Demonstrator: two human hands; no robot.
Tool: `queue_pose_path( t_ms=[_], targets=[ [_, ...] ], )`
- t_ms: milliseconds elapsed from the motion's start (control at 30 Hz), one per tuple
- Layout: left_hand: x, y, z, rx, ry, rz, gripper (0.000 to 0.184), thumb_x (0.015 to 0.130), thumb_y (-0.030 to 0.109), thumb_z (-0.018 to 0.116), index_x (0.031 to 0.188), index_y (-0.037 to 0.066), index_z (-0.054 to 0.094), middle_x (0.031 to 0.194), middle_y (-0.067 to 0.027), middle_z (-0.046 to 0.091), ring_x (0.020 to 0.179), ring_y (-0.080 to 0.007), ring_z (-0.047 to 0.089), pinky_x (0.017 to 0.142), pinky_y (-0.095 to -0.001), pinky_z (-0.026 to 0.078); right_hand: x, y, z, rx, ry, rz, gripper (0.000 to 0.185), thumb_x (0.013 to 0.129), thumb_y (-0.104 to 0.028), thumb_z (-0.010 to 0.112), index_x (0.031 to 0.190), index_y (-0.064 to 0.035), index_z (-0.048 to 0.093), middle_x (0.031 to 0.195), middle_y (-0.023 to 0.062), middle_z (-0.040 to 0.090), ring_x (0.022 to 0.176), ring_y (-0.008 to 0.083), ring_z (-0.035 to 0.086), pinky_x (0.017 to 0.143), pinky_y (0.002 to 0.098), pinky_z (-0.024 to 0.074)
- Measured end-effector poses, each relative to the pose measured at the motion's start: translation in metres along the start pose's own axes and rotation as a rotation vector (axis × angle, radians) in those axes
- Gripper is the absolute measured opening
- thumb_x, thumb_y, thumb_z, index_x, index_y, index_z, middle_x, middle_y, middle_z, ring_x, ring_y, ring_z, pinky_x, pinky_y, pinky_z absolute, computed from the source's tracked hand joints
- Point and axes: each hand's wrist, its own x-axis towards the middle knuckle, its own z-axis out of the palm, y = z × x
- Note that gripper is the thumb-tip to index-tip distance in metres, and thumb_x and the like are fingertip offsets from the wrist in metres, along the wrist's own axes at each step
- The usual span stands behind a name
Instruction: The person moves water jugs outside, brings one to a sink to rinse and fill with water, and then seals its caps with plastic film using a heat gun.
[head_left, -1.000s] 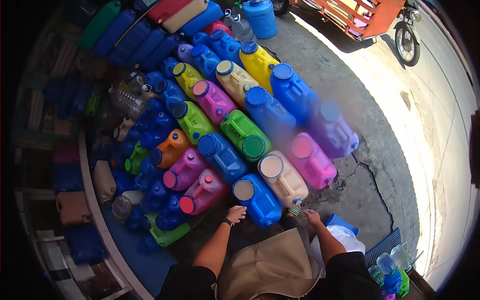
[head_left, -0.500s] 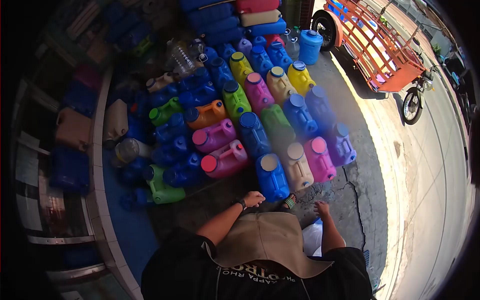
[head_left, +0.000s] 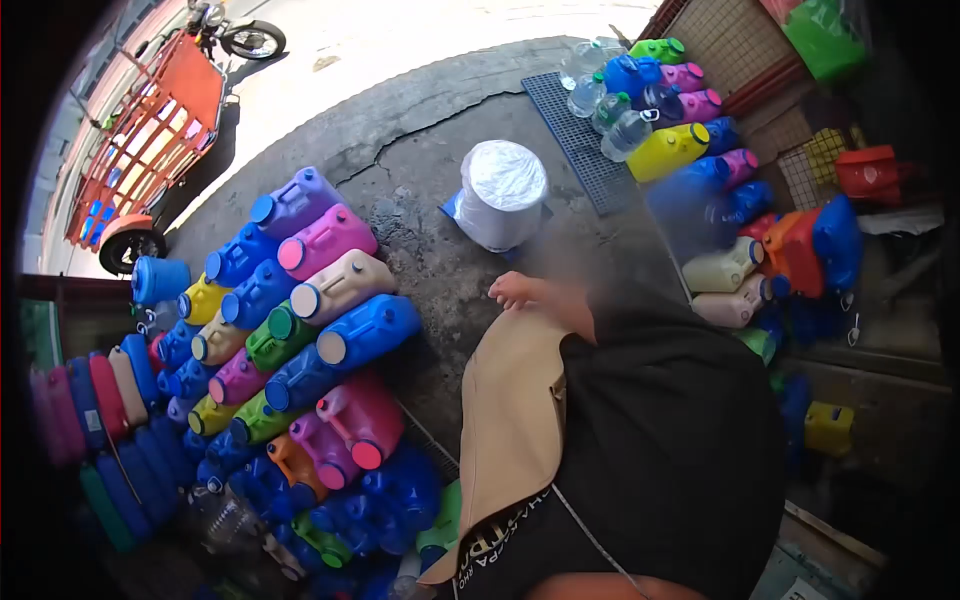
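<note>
Turned from jugs [head_left: 378, 328] toward white bucket [head_left: 500, 200], nearest the relaxed, seemingly empty right hand [head_left: 515, 290], with state of left hand unseen.

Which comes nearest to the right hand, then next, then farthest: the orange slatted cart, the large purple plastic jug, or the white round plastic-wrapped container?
From the right hand, in the head view:
1. White round plastic-wrapped container, just above it in the picture.
2. Large purple plastic jug, to its left.
3. Orange slatted cart, at the upper left.
</note>
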Motion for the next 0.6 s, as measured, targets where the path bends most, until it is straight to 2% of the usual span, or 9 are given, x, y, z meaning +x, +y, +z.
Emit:
queue_pose_path(
  t_ms=[33,100,200,267,300,400,467,533,600],
  targets=[
    [-0.004,0.012,-0.001,0.043,0.001,0.013,0.035,0.087,0.031,0.054,0.116,0.012,0.051,0.096,-0.0086,0.062,0.069,-0.0183,0.059,0.056,-0.0348,0.047,-0.070,-0.045,0.052,-0.540,0.559,0.045,0.022,0.077,-0.026,0.063,0.093,-0.0105,0.064,0.071,0.0040,0.060,0.063,0.0192,0.060,0.056,0.0352,0.0501],
    [-0.007,0.049,-0.001,0.106,0.006,0.044,0.036,0.087,0.032,0.054,0.117,0.012,0.051,0.097,-0.0089,0.062,0.071,-0.0187,0.059,0.058,-0.0352,0.047,-0.102,-0.026,0.002,-0.913,0.852,-0.131,0.029,0.067,-0.033,0.063,0.083,-0.0092,0.069,0.087,0.0106,0.066,0.077,0.0272,0.064,0.071,0.0370,0.0499],
    [-0.009,0.150,-0.007,0.109,0.043,0.101,0.037,0.087,0.032,0.054,0.118,0.012,0.051,0.100,-0.0093,0.061,0.074,-0.0193,0.059,0.060,-0.0358,0.046,-0.143,0.008,-0.059,-0.834,0.859,-0.036,0.032,0.070,-0.038,0.060,0.087,-0.0116,0.069,0.090,0.0086,0.067,0.083,0.0277,0.064,0.077,0.0364,0.0488],
    [-0.016,0.240,-0.005,0.160,-0.020,0.105,0.041,0.087,0.035,0.052,0.119,0.010,0.049,0.106,-0.0076,0.060,0.081,-0.0202,0.058,0.066,-0.0373,0.044,-0.150,0.048,-0.117,-1.140,0.730,0.069,0.036,0.072,-0.042,0.058,0.085,-0.0099,0.069,0.086,0.0100,0.067,0.078,0.0268,0.065,0.072,0.0356,0.0509],
    [-0.066,0.279,0.040,0.115,0.197,0.293,0.044,0.087,0.037,0.052,0.121,0.011,0.048,0.107,-0.0067,0.060,0.081,-0.0196,0.057,0.068,-0.0367,0.043,-0.150,0.078,-0.149,-1.069,0.689,0.068,0.040,0.072,-0.044,0.058,0.086,-0.0080,0.068,0.084,0.0105,0.067,0.075,0.0265,0.065,0.068,0.0359,0.0519],
    [-0.101,0.383,0.104,0.135,0.213,0.592,0.048,0.088,0.037,0.050,0.128,0.013,0.042,0.112,-0.0068,0.056,0.089,-0.0219,0.056,0.075,-0.0388,0.043,-0.180,0.131,-0.179,-0.857,0.844,0.065,0.050,0.070,-0.046,0.062,0.093,-0.0023,0.067,0.082,0.0137,0.067,0.067,0.0273,0.064,0.058,0.0386,0.0533],
    [-0.113,0.431,0.161,0.158,0.228,0.675,0.037,0.085,0.038,0.053,0.114,0.015,0.049,0.101,-0.0030,0.059,0.080,-0.0185,0.056,0.068,-0.0355,0.042,-0.217,0.120,-0.182,-0.440,0.846,0.220,0.054,0.069,-0.045,0.064,0.099,-0.0012,0.066,0.086,0.0163,0.066,0.069,0.0288,0.064,0.059,0.0412,0.0532],
    [-0.120,0.458,0.226,0.333,0.140,0.733,0.036,0.085,0.037,0.054,0.112,0.015,0.051,0.098,-0.0040,0.060,0.075,-0.0174,0.056,0.064,-0.0326,0.043,-0.170,0.167,-0.259,-0.779,0.755,0.204,0.027,0.074,-0.027,0.059,0.096,-0.0141,0.068,0.084,0.0093,0.066,0.071,0.0227,0.064,0.060,0.0359,0.0504],
    [-0.094,0.474,0.273,0.477,-0.039,0.659,0.032,0.085,0.037,0.055,0.109,0.015,0.053,0.092,-0.0045,0.061,0.071,-0.0173,0.057,0.058,-0.0311,0.042,-0.216,0.120,-0.259,-0.812,0.776,0.229,0.031,0.079,-0.027,0.054,0.106,-0.0135,0.064,0.084,0.0078,0.065,0.065,0.0214,0.062,0.057,0.0362,0.0506]
  ],
)
